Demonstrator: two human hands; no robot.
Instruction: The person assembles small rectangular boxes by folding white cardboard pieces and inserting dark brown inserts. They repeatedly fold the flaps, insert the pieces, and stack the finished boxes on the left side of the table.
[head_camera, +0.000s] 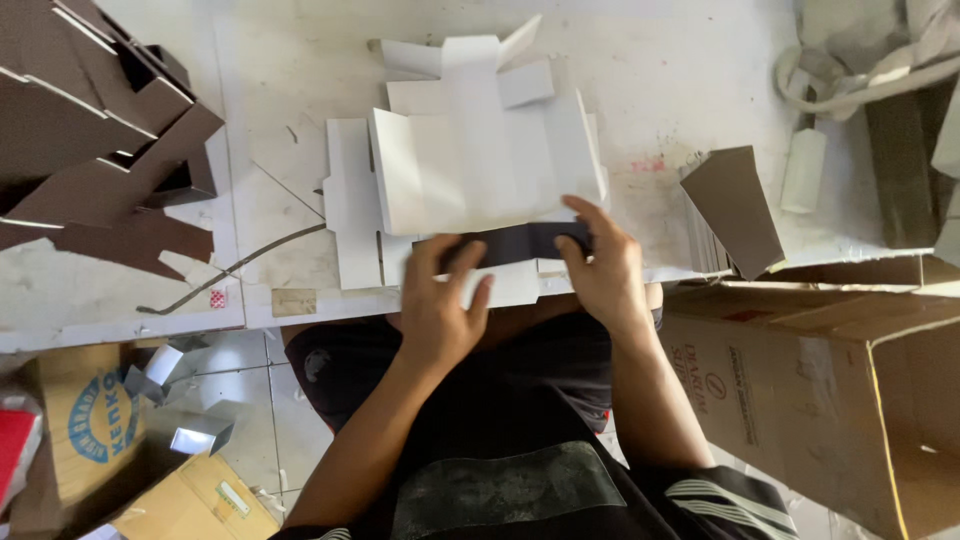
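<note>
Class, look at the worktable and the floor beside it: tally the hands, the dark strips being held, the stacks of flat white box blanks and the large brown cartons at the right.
Hands: 2, left hand and right hand
Dark strip: 1
White blank stack: 1
Large brown carton: 1
Total: 5

Bare table (680, 70) lies open at far right; stacked brown boxes (90, 130) block the far left, a big carton (830, 390) the near right.

The flat box blanks (490, 165) are matt white card, creased; the folded piece (520, 243) shows a dark, smooth face — the table (700, 70) is painted white, scuffed and stained — brown cardboard carton (850, 390), dull.
</note>
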